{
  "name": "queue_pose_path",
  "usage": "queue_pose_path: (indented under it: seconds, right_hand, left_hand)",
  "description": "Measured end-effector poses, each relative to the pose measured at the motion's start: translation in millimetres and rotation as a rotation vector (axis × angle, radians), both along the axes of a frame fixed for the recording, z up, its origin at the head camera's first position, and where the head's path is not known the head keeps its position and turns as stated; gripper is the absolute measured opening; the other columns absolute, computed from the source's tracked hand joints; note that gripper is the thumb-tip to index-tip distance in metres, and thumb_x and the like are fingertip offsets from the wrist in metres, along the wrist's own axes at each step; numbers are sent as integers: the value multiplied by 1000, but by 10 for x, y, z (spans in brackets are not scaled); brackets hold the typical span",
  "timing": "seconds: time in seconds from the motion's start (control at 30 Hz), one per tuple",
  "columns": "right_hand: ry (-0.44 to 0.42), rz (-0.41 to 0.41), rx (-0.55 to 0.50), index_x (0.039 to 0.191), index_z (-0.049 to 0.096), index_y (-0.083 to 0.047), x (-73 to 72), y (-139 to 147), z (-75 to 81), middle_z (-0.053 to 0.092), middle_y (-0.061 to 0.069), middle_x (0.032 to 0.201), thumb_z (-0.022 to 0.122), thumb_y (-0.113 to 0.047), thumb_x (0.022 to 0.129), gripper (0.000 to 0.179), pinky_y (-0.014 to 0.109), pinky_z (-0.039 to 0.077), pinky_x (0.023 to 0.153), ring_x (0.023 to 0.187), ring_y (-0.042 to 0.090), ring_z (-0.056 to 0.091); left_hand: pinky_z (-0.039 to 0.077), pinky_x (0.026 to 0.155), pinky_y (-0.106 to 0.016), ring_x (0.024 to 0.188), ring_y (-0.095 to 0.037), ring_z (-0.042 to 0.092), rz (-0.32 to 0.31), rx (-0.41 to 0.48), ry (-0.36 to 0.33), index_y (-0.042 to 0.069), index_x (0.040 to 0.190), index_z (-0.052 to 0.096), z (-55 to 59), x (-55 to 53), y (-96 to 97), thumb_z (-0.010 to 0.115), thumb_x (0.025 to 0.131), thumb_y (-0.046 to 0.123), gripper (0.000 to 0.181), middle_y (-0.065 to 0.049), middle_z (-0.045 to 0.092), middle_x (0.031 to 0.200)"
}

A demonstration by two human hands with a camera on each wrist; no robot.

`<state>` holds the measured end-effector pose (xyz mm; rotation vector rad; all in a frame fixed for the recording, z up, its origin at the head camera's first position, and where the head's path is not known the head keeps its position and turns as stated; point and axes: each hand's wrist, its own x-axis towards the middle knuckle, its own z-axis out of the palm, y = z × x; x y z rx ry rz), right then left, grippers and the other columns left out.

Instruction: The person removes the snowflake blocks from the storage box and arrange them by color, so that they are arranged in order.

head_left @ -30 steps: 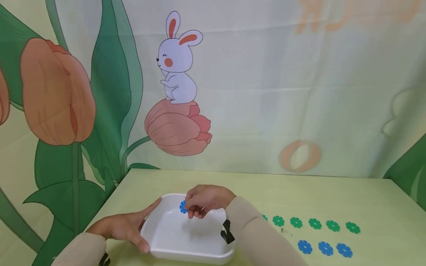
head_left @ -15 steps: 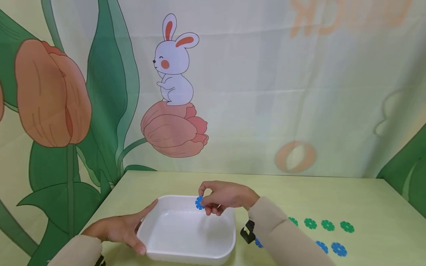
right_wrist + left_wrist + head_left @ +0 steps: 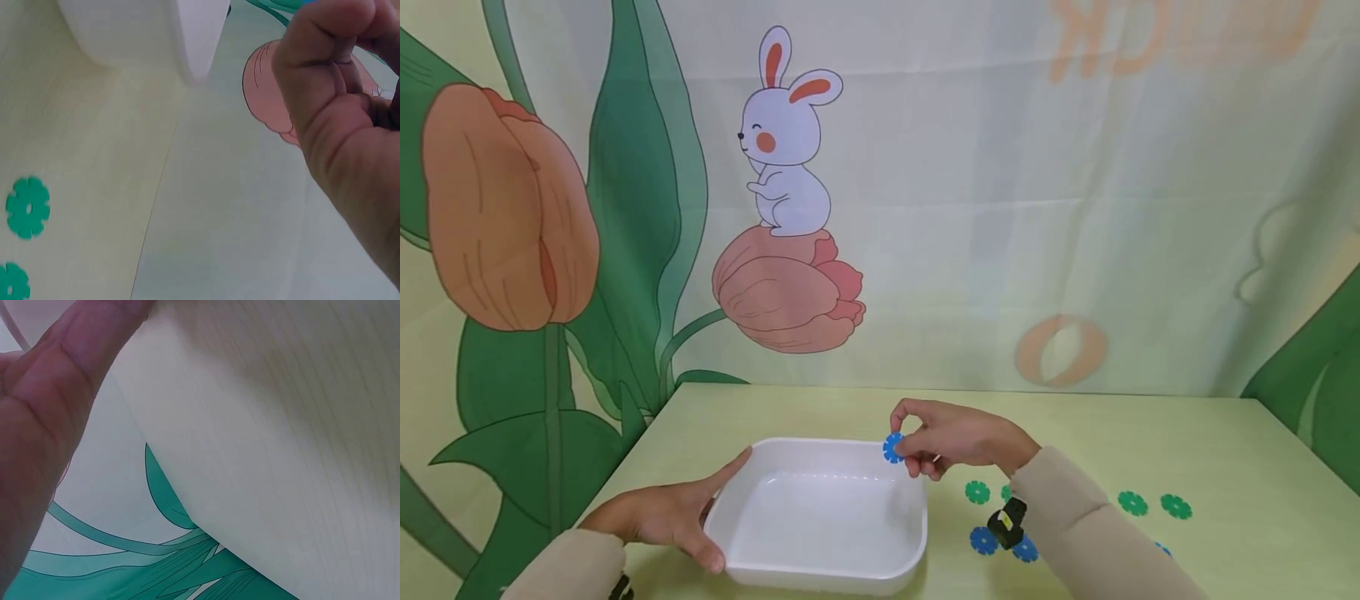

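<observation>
In the head view my left hand [image 3: 658,518] holds the left side of a white plastic tray [image 3: 820,560], its thumb at the near left corner and a finger at the far one. The left wrist view shows one finger [image 3: 50,419] up close. Over the tray's far right corner, my right hand [image 3: 966,435] pinches a blue notched snowflake disc [image 3: 892,447] upright between thumb and index finger. Only a sliver of that disc shows at the top of the right wrist view, above the bent right fingers [image 3: 325,69]. The tray's visible inside is bare white.
Right of the tray, green snowflake discs [image 3: 977,492] lie in a row on the pale table [image 3: 1097,425], blue ones [image 3: 983,541] in a nearer row. The right forearm and its black wrist camera [image 3: 1008,522] hide some. A printed cloth [image 3: 940,275] hangs behind.
My right hand has moved right with the blue disc, from over the tray's middle to its far right corner. The left hand keeps its place on the tray. The view has shifted slightly.
</observation>
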<state>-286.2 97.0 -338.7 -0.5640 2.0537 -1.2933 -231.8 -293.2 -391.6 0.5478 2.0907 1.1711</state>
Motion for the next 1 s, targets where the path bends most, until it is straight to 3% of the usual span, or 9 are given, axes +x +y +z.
queue_pose_path:
  seconds: [0.37, 0.8, 1.0]
  right_hand:
    - [38, -10, -24, 112, 45, -5, 26, 445, 53, 59, 8, 69, 58, -13, 101, 20, 29, 43, 58, 56, 16, 44]
    - [-1, -76, -48, 117, 42, -2, 152, 1126, -78, 57, 8, 71, 54, -14, 104, 21, 29, 43, 58, 57, 16, 44]
    - [-12, -103, -33, 119, 40, -3, 214, 1424, -159, 57, 8, 73, 53, -16, 104, 23, 27, 42, 56, 58, 17, 46]
  left_hand:
    - [38, 102, -32, 129, -26, 37, 21, -63, 9, 15, 157, -21, 4, 7, -6, 87, 77, 43, 137, -22, 12, 159]
    - [36, 104, -34, 131, -26, 34, 2, -60, 15, 15, 157, -22, 4, 1, 4, 86, 76, 45, 137, -22, 10, 160]
    - [40, 99, -29, 127, -26, 39, -2, -41, 13, 13, 156, -21, -9, -1, -10, 86, 76, 45, 138, -24, 12, 158]
